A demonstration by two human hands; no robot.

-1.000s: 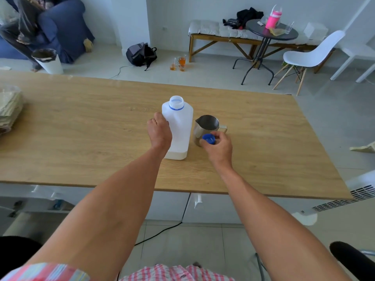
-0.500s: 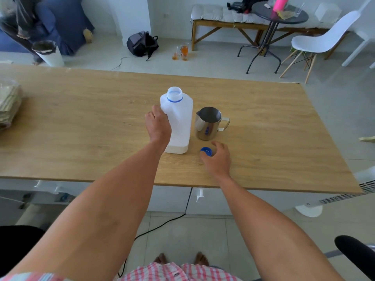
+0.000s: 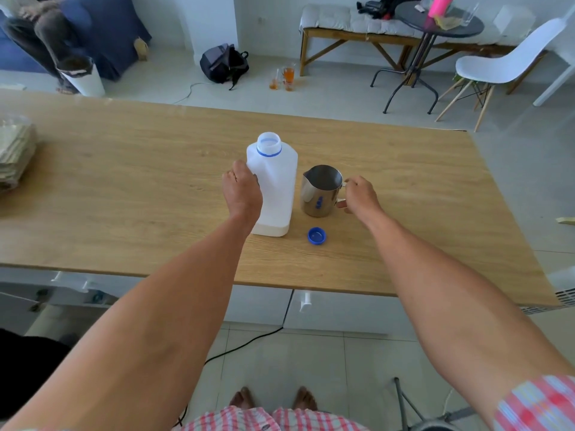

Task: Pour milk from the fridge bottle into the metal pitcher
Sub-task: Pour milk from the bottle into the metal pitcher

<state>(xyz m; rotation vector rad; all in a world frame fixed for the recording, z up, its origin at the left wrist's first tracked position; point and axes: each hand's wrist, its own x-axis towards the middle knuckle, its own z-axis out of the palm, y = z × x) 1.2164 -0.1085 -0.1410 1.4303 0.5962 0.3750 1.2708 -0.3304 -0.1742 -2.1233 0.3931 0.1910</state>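
Observation:
A white plastic milk bottle [image 3: 277,185] stands upright and uncapped on the wooden table [image 3: 124,188], with a little milk at its bottom. My left hand [image 3: 242,194] grips its left side. Right of it stands the metal pitcher [image 3: 320,191], upright and open-topped. My right hand [image 3: 361,195] is at the pitcher's handle, fingers curled around it. The blue cap [image 3: 317,235] lies upside down on the table in front of the pitcher, apart from both hands.
A stack of flat beige things [image 3: 14,157] lies at the table's left edge. Beyond the table are a backpack [image 3: 224,63], glasses on the floor [image 3: 284,77], a bench, a round dark table [image 3: 438,20] and a white chair [image 3: 504,63].
My right hand set the blue cap on the table, let it go and moved right and away to the pitcher's handle. My left hand stays on the bottle.

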